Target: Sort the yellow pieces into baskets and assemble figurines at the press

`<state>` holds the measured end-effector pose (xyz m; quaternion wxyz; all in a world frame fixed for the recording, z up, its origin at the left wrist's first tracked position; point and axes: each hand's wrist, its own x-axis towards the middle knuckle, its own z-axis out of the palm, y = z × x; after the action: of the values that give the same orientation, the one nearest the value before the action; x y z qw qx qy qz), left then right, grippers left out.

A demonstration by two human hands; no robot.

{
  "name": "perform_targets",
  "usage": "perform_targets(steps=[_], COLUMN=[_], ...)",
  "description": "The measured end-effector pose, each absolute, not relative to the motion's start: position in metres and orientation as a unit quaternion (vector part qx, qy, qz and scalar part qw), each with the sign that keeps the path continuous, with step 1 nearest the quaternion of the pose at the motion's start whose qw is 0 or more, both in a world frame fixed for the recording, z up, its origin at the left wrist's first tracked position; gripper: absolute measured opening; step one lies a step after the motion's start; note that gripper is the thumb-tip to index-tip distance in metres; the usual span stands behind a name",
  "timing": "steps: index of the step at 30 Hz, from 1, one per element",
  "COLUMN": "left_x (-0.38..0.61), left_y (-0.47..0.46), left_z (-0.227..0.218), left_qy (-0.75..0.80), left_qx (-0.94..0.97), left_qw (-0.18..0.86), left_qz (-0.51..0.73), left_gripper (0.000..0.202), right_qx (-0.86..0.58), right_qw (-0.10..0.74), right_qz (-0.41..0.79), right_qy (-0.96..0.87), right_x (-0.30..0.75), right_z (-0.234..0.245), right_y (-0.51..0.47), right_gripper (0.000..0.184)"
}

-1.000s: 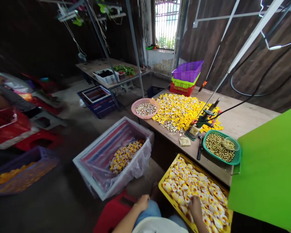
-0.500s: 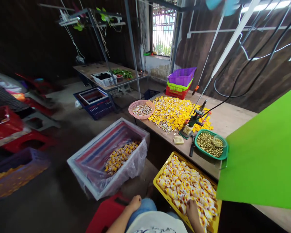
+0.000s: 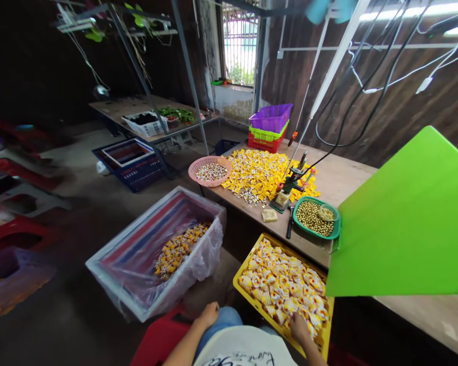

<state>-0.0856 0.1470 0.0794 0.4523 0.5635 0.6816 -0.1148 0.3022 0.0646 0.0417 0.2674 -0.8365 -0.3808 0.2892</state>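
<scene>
Right hand [image 3: 299, 328] is down in the yellow tray [image 3: 241, 294] at the near edge, fingers curled in among the little yellow-and-white wrapped pieces [image 3: 286, 284] that fill it; can't really tell if it's actually gripping one or just resting on the pile. Left hand [image 3: 208, 312] sits on the knee with the fingers loosely curled, holding nothing. The tray is right in front of the person, below the near edge of the wooden table [image 3: 351, 178]. To its left on the floor there's a grey bin [image 3: 110, 254] lined with clear plastic, with a small heap of the same pieces at the bottom. Up on the table, a green bowl [image 3: 338, 229] of gold beads sits just beyond the tray, with a small press tool [image 3: 293, 180] next to it. Further back is a big spread of yellow bits [image 3: 259, 173], a pink basket [image 3: 193, 173] at the table's left edge, and stacked purple, green and red baskets [image 3: 270, 117] at the far end. A big green sheet [image 3: 404, 223] covers the right side of the view.
</scene>
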Motion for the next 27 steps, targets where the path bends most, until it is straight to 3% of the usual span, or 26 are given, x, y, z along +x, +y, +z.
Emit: perform_targets(steps=[5, 8, 11, 14, 18, 27], left_x=[-0.085, -0.088, -0.091, -0.089, -0.067, 0.081], left_y=[0.151, 0.155, 0.164, 0.185, 0.241, 0.473], left_z=[0.082, 0.084, 0.089, 0.095, 0.101, 0.129], left_qy=[0.685, 0.694, 0.701, 0.707, 0.698, 0.570], left_qx=[0.559, 0.548, 0.538, 0.540, 0.567, 0.679], left_qw=[0.452, 0.450, 0.449, 0.442, 0.432, 0.443], left_qz=[-0.120, -0.126, -0.128, -0.117, -0.068, 0.134], left_gripper=[0.024, 0.015, 0.028, 0.011, 0.033, 0.041], right_qx=[-0.826, -0.810, -0.774, -0.735, -0.707, -0.759], right_qw=[0.273, 0.295, 0.328, 0.365, 0.420, 0.506], right_qz=[0.300, 0.296, 0.310, 0.321, 0.301, 0.175], right_qy=[-0.392, -0.411, -0.444, -0.473, -0.484, -0.370], right_x=[0.295, 0.286, 0.274, 0.265, 0.268, 0.333], right_z=[0.045, 0.052, 0.064, 0.079, 0.101, 0.138], right_y=[0.059, 0.065, 0.082, 0.120, 0.210, 0.482], right_gripper=[0.011, 0.014, 0.017, 0.017, 0.017, 0.031])
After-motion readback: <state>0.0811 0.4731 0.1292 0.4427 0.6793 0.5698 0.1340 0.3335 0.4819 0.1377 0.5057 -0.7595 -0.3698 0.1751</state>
